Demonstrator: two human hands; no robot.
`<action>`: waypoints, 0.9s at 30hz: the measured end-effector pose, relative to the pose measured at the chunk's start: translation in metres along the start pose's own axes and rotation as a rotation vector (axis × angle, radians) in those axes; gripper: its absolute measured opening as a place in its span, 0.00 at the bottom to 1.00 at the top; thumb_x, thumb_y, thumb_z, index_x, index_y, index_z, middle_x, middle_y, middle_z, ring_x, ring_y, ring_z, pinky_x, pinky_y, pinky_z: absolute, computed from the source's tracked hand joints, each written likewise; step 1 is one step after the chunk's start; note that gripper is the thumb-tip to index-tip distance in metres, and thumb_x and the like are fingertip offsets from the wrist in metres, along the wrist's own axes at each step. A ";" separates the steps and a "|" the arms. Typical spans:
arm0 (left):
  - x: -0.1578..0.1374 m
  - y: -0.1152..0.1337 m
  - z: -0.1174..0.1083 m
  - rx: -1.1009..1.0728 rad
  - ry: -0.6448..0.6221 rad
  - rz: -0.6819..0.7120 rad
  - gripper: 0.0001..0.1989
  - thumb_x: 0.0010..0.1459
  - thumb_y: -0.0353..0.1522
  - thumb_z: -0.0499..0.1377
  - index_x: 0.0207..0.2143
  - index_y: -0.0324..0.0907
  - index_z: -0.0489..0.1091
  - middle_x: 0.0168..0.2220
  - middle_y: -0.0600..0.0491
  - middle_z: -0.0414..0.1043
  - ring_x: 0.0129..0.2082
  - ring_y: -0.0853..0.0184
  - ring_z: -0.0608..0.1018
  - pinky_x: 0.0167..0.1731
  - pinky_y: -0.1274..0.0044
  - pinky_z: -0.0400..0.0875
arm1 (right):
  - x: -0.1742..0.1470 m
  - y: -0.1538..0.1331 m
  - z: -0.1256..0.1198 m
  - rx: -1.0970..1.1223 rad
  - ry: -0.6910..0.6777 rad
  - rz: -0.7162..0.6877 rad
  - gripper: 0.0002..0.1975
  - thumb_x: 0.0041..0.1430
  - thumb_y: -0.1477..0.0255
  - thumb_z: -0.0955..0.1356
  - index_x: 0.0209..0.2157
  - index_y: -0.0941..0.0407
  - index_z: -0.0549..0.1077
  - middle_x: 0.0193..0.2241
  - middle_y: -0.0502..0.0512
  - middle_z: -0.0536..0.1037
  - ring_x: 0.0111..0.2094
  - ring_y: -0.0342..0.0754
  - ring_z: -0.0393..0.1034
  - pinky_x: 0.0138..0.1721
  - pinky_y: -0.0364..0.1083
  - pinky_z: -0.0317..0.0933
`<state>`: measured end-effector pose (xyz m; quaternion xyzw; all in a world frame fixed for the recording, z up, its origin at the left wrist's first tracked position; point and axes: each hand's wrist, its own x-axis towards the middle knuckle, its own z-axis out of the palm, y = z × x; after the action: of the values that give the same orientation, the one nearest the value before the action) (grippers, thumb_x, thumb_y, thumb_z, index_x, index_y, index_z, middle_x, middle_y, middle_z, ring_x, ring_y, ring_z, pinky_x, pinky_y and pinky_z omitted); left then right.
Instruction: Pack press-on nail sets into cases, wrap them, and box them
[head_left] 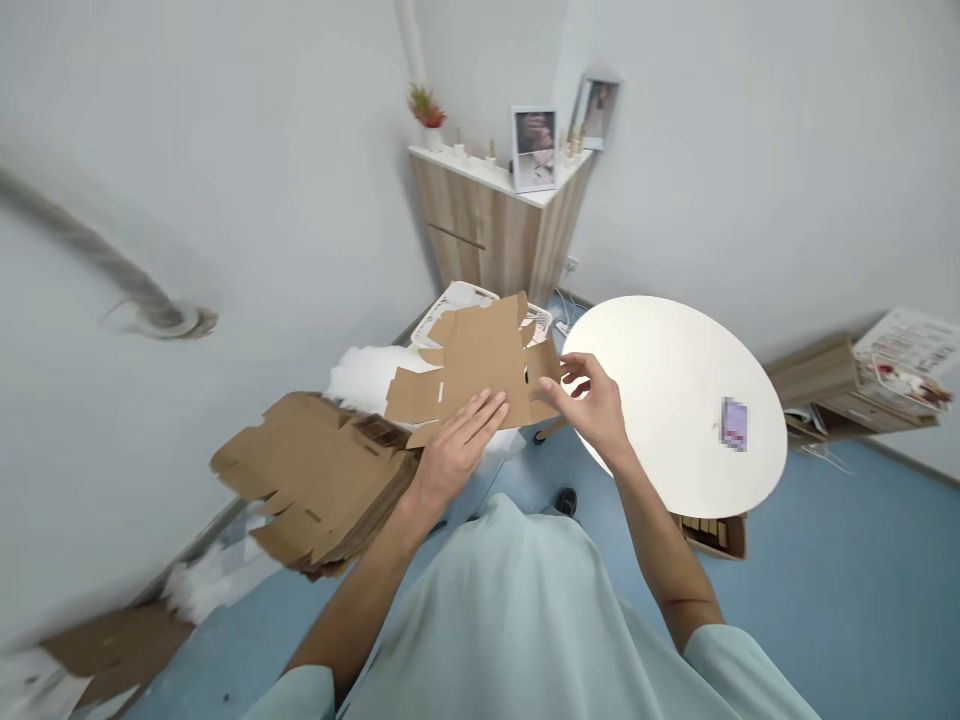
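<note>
A flat, unfolded cardboard box [484, 350] with flaps and slots is in front of me, over a white basket. My left hand [459, 452] is at its near edge, the fingers stretched together across the top and the thumb out of sight, seemingly beneath the board. At the right side flap of the same box is my right hand [594, 408]. Its thumb and fingers are curved and apart, the thumb tip near the flap's edge; whether it presses on the flap is unclear. To the left lies a stack of flat cardboard boxes [322, 470].
A round white table [667, 350] stands to the right, a blurred purple item [733, 424] on it. White plastic wrapping [367, 375] lies behind the stack. A corner cabinet [487, 230] with picture frames is at the back. A carton [731, 538] sits under the table.
</note>
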<state>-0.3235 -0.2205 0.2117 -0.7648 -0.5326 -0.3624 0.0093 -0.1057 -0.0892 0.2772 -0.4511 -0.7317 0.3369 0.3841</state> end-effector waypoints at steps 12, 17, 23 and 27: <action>0.122 0.070 0.274 -0.241 -0.374 0.324 0.31 0.73 0.23 0.43 0.74 0.48 0.58 0.69 0.47 0.68 0.73 0.63 0.65 0.70 0.62 0.68 | -0.045 0.221 -0.183 -0.091 0.324 0.461 0.13 0.61 0.59 0.66 0.37 0.54 0.73 0.37 0.58 0.83 0.35 0.52 0.75 0.36 0.48 0.67; 0.129 0.092 0.376 -0.295 -0.638 0.331 0.30 0.71 0.23 0.45 0.71 0.47 0.64 0.68 0.47 0.69 0.71 0.65 0.68 0.70 0.65 0.65 | -0.077 0.316 -0.218 -0.070 0.316 0.618 0.14 0.55 0.57 0.67 0.34 0.53 0.71 0.36 0.58 0.82 0.36 0.54 0.76 0.41 0.51 0.68; 0.121 0.115 0.446 -0.323 -0.807 0.289 0.27 0.69 0.22 0.48 0.65 0.47 0.70 0.67 0.46 0.72 0.69 0.65 0.71 0.68 0.68 0.66 | -0.110 0.388 -0.236 -0.048 0.279 0.822 0.11 0.52 0.59 0.68 0.33 0.52 0.69 0.34 0.57 0.84 0.36 0.55 0.78 0.40 0.50 0.68; 0.112 0.119 0.467 -0.245 -0.927 0.300 0.29 0.67 0.21 0.48 0.67 0.45 0.68 0.68 0.46 0.70 0.70 0.64 0.70 0.68 0.68 0.67 | -0.121 0.415 -0.238 -0.072 0.197 0.963 0.09 0.54 0.63 0.69 0.35 0.53 0.71 0.38 0.57 0.85 0.41 0.54 0.80 0.42 0.48 0.70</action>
<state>0.0473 0.0055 -0.0249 -0.9090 -0.3185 -0.0392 -0.2661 0.3035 -0.0136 0.0114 -0.7809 -0.4115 0.4063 0.2361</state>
